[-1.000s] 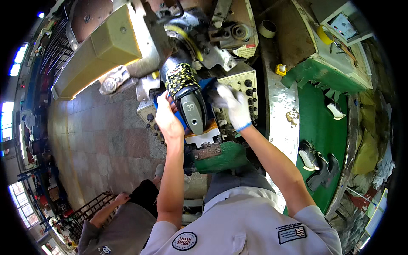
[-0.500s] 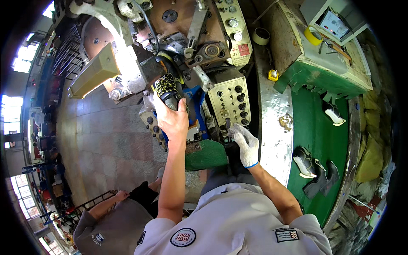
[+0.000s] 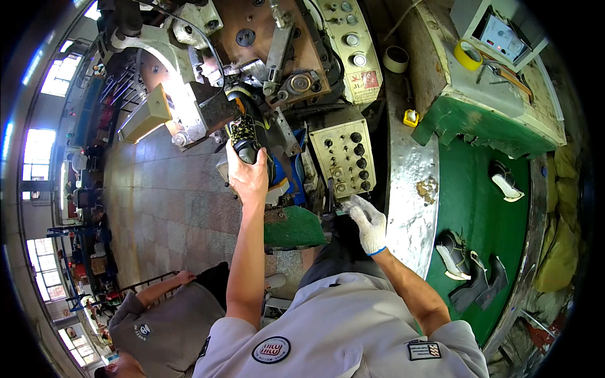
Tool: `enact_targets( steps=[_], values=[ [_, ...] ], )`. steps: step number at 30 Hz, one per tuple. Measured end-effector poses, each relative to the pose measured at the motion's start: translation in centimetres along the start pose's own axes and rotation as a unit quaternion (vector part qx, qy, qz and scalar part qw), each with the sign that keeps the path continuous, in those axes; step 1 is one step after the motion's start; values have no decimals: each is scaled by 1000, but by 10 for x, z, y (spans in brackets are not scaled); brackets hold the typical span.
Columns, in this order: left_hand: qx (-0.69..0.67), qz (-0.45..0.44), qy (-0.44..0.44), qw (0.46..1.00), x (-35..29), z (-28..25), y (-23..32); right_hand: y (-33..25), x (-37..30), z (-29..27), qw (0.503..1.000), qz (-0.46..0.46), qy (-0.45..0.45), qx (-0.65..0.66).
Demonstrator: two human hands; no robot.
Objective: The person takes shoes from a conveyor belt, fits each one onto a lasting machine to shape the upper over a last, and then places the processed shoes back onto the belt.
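Observation:
My bare left hand (image 3: 248,177) is wrapped round the toe of a dark shoe (image 3: 244,130) with yellow-and-black laces. The thumb lies along the toe's right side. The shoe's heel end sits up among the metal parts of a machine (image 3: 296,38). My right hand (image 3: 369,225), in a white knitted glove with darkened fingertips, is just below a cream control box (image 3: 343,154) with black knobs. Its fingers are loosely stretched and hold nothing that I can see. A small upright lever (image 3: 330,192) stands left of the fingertips, apart from them.
At right, several loose shoe pieces (image 3: 452,252) lie on a green surface (image 3: 485,220) beside a worn metal ledge (image 3: 411,189). A cabinet top (image 3: 488,88) bears yellow tape (image 3: 467,55) and tools. Another person (image 3: 167,321) is close on my left.
My right hand's fingers have come away from the lever, slightly down and right. The left hand still grips the shoe. The whole view has shifted slightly.

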State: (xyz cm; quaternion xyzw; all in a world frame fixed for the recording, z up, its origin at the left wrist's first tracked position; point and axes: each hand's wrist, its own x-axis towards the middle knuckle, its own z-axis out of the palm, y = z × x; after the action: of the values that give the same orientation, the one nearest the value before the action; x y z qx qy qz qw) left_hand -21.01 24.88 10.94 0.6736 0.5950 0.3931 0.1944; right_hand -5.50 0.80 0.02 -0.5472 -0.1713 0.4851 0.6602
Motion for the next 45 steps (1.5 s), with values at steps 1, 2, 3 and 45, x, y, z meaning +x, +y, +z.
enact_targets(
  steps=[1,2,3,45],
  values=[
    [1,-5,-3,1000,0,0,1,-1,1,0,1000,-2,-1,3],
    [3,-10,-5,1000,0,-1,3,-2,1,1,1000,-4,-1,7],
    [3,-15,-8,1000,0,-2,4,-5,3,1,1000,-9,-1,-6],
    [-605,-287,-260,695,-31,-46,-43,-45,30,69,985,-34,-30,169]
  ],
)
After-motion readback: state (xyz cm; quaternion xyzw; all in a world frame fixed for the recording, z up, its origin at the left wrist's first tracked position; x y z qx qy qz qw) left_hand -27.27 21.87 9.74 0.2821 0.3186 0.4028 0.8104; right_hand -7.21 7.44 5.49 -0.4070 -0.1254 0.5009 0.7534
